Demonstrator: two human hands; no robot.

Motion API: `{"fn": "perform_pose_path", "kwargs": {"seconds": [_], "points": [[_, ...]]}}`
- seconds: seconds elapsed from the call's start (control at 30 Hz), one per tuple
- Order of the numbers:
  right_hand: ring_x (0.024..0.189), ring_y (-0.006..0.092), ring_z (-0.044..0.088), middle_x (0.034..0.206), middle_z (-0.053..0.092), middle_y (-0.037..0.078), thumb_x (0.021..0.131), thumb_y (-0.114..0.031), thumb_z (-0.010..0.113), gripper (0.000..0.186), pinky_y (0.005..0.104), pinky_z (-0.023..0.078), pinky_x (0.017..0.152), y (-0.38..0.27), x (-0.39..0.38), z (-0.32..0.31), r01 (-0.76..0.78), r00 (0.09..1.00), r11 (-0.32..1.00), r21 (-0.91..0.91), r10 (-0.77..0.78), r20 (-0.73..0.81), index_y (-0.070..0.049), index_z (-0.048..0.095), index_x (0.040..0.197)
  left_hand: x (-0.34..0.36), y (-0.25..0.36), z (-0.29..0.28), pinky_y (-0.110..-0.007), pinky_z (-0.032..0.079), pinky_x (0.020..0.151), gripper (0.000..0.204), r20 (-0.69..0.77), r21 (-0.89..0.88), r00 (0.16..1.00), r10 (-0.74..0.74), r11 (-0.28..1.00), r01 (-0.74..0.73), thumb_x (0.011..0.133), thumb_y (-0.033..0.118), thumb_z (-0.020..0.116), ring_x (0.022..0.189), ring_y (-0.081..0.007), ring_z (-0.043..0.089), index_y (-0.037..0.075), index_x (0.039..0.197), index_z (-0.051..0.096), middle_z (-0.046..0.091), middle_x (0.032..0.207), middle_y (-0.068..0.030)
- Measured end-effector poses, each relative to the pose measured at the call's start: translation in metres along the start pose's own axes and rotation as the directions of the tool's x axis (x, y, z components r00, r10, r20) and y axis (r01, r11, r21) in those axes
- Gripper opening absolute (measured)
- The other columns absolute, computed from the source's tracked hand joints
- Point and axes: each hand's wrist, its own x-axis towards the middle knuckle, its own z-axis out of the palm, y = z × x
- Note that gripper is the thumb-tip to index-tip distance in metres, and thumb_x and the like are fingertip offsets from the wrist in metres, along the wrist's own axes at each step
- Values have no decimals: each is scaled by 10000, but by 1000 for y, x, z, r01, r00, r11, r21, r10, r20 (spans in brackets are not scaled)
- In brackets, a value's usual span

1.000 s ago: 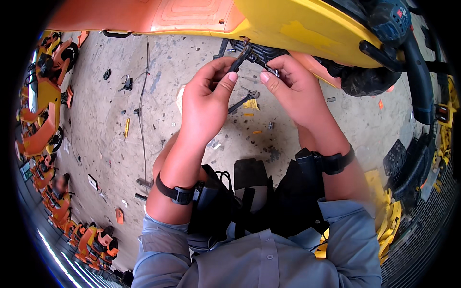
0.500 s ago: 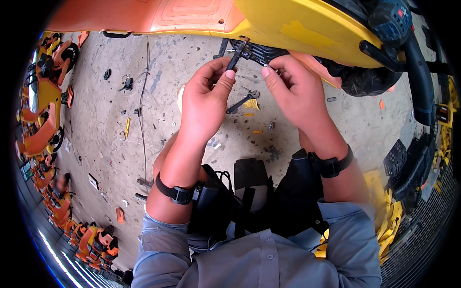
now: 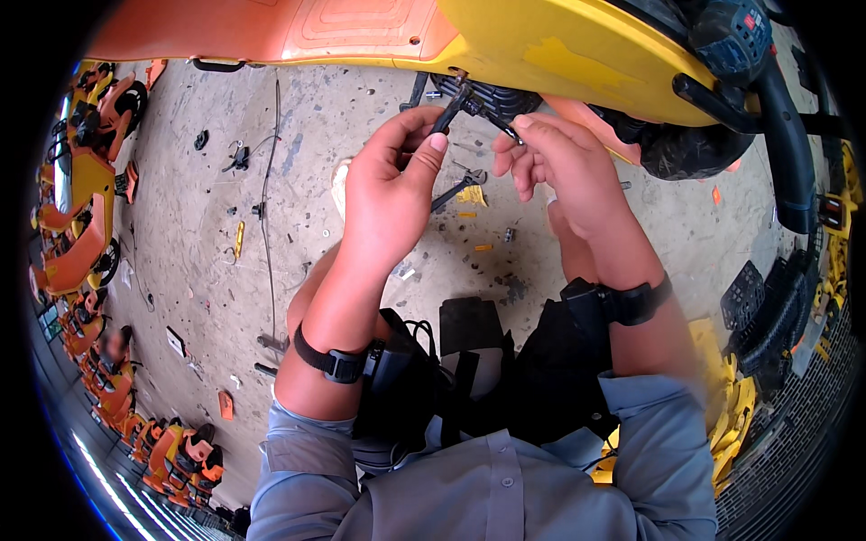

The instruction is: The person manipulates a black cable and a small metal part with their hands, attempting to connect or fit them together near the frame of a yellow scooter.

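Below the orange and yellow body panel (image 3: 541, 54) of a vehicle, two dark metal pieces meet in a V. My left hand (image 3: 397, 176) is closed round the left piece, a dark bar (image 3: 448, 110) whose upper end reaches a rusty spot under the panel. Slanting down to the right is the other piece, a thin dark rod (image 3: 498, 124) with a shiny tip. My right hand (image 3: 568, 167) has its thumb and fingers at that tip, the other fingers loosely curled below. How the two pieces join is too small to tell.
On the concrete floor lie an adjustable wrench (image 3: 458, 191), a yellow scrap (image 3: 472, 196), a long cable (image 3: 268, 180) and small scattered parts. A blue and black power tool (image 3: 735, 41) rests at the upper right. Orange and yellow vehicles (image 3: 90, 198) line the left; yellow panels (image 3: 735, 415) lie at right.
My right hand has moved slightly right and its fingers have turned downward. The thin rod now points lower and shows more of its length. My left hand has barely moved.
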Motion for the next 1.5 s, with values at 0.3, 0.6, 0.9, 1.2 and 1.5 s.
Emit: {"fn": "perform_pose_path", "kwargs": {"seconds": [0.3,0.6,0.9,1.2,1.5], "points": [[725,68,556,823,628,19,939,-149,670,179,214,453,648,17,2,12,249,952,919,-307,-290,-95,2,639,1028,-1,-2,1,-245,495,784,242,-20,3,1000,12,1000,-12,962,67,620,857,-85,580,-14,1190,621,663,970,-44],[598,93,554,750,631,42,952,-197,634,199,233,453,512,3,-1,10,100,991,988,-121,-109,-72,-2,672,944,-1,-2,-1,-270,507,791,247,-15,70,997,77,995,-76,949,59,628,852,-119,605,-17,1183,624,668,983,-71],[582,106,566,756,641,66,956,-181,624,206,235,468,508,5,1,9,87,996,995,38,-87,-9,20,668,962,0,1,-5,-303,514,815,230,-16,154,961,276,950,-270,907,7,639,898,-200,645,-11,1136,648,664,1012,-124],[574,122,598,757,668,105,949,-133,635,181,237,492,514,9,-7,5,180,965,968,174,-208,158,44,673,952,-3,21,-20,-368,491,880,277,77,317,795,602,741,-592,819,-33,676,964,-297,637,49,1083,692,682,1028,-119],[562,147,601,745,659,129,934,-137,654,190,251,502,514,15,-16,18,58,952,957,284,-139,273,53,659,951,10,17,-42,-410,440,952,259,177,188,734,655,710,-679,783,-30,683,958,-293,636,56,1027,696,697,984,-91]]}}
